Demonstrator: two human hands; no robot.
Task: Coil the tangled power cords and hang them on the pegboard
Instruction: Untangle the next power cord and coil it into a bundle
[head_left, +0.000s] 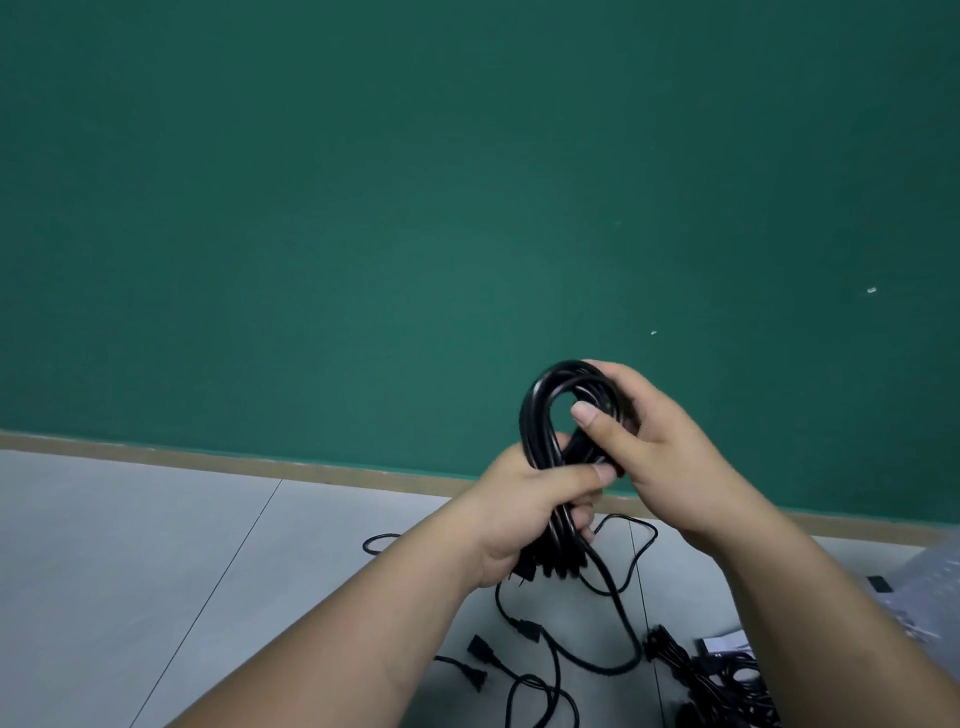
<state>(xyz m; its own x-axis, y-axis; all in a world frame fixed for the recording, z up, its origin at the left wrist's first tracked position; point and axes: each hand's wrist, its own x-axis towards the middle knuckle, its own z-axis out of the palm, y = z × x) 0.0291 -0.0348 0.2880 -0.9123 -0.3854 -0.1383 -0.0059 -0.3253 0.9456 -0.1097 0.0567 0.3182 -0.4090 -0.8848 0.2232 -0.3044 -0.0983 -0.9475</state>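
Clamping the coiled cord (535, 415) in curled left hand (522, 501) fingers, keeping loops bundled. Pinching the loop above them with the right hand (652, 449), probably to shape it.

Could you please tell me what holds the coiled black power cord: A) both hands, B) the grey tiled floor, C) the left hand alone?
A: the left hand grips the coiled black power cord low down, while the right hand holds its upper loop.

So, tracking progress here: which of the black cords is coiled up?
The cord looped in a bundle gripped by the left hand and right hand; the other cords lie loose and sprawled on the floor.
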